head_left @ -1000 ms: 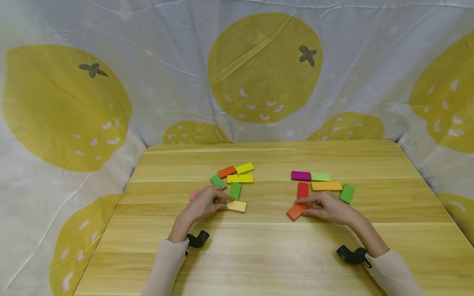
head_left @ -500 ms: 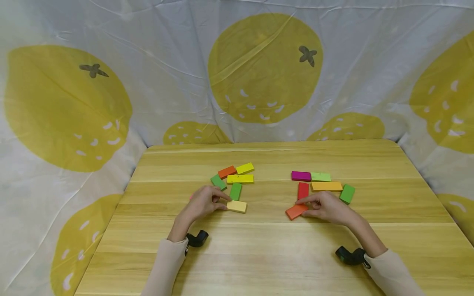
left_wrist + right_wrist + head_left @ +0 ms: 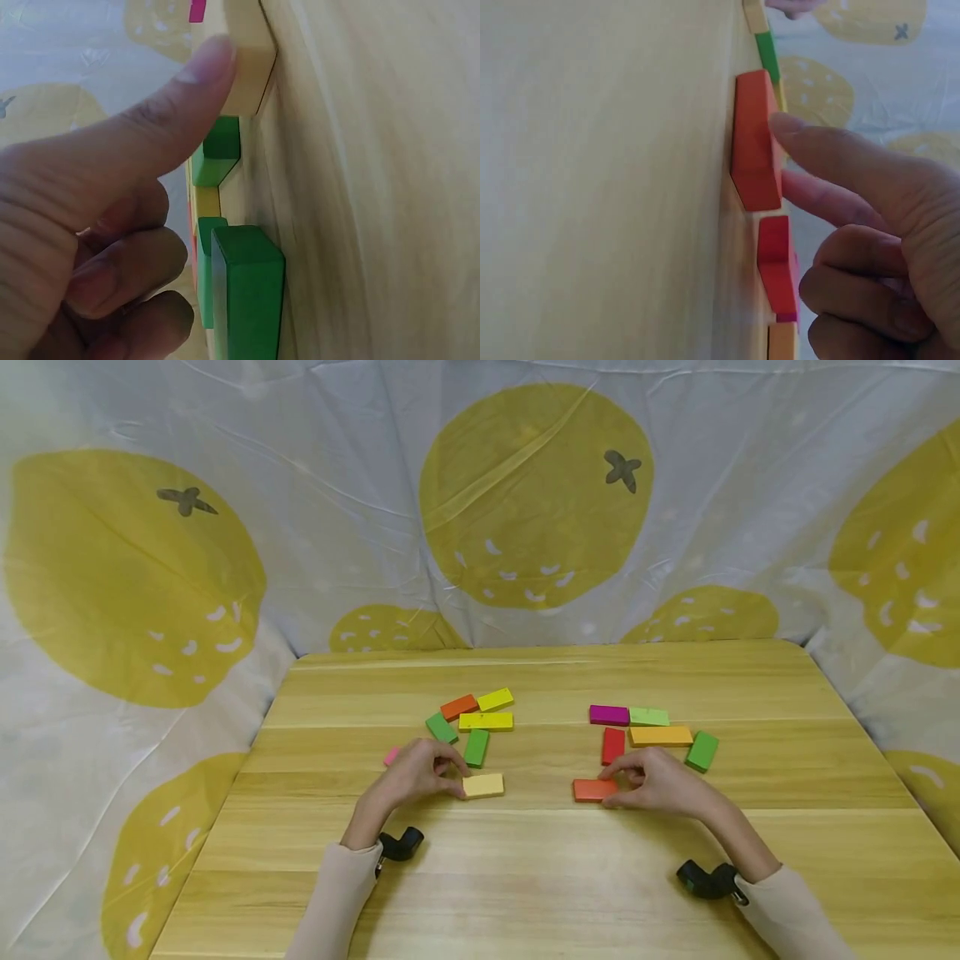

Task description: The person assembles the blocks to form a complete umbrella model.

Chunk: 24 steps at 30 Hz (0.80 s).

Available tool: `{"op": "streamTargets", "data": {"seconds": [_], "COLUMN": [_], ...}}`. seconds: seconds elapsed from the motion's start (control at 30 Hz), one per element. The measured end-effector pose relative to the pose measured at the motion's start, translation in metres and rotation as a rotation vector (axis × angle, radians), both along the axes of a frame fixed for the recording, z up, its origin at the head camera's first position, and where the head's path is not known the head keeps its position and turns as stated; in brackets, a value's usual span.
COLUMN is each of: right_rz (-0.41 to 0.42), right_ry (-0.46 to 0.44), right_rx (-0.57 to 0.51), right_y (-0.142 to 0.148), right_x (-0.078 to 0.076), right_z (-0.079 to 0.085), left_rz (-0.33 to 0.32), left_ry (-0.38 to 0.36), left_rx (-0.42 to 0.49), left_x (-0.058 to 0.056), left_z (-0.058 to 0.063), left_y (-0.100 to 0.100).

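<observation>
While my left hand [image 3: 415, 773] pinches the cream block [image 3: 485, 786], my right hand [image 3: 666, 782] pinches the orange-red block [image 3: 591, 790]; both lie between my hands, well apart, long axes roughly parallel to the far edge of the wooden table [image 3: 540, 877].

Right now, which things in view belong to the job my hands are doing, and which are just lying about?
Likely in the job:
cream block, held by your left hand
orange-red block, held by your right hand

Perhaps just lying about, though they could be part of a layout:
pink block, beside your left hand
purple block
far-right green block
</observation>
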State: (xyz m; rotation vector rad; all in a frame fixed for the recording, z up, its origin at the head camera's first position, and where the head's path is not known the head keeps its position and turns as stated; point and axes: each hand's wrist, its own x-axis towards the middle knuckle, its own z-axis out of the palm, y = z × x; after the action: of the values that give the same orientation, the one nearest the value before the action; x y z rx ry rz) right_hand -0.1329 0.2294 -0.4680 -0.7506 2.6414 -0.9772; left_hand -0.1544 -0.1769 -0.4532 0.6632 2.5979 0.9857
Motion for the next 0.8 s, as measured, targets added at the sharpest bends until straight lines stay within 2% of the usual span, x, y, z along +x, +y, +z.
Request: {"op": "streamTargets", "data": {"seconds": [0.2,0.4,0.53,0.6,0.7,0.8], "right_rz": [0.000,0.036,0.072,0.108,0.208,0.306], "right_ry": [-0.025,-0.058,-0.084,-0.106,-0.167,-0.230], "right_rx": [0.013,0.018,-0.027,-0.068,-0.150,-0.216], "right_y": [0.006,0.004,0.004,0.006,0.008,0.009], "right_x": [0.000,0.002,0.000,-0.001,-0.002,-0.003], "right_z": [0.004,0.006,0.003,0.001,-0.002,-0.005], "left_rz": [-0.012,-0.084,-0.110,-0.119,-0.146,-0.193], "left_ry": [-0.046,-0.081,-0.071,-0.051,-0.033,-0.055], "left_rx": [-0.038,-0.061,-0.078,-0.080,-0.080,-0.052], "left_x": [0.005,0.010,0.011,0.011,0.010,0.009], "left_z": [0.003,0.005,0.006,0.005,0.005,0.005], "left_y": [0.003,0.011,0.015,0.016,0.018,0.020]}}
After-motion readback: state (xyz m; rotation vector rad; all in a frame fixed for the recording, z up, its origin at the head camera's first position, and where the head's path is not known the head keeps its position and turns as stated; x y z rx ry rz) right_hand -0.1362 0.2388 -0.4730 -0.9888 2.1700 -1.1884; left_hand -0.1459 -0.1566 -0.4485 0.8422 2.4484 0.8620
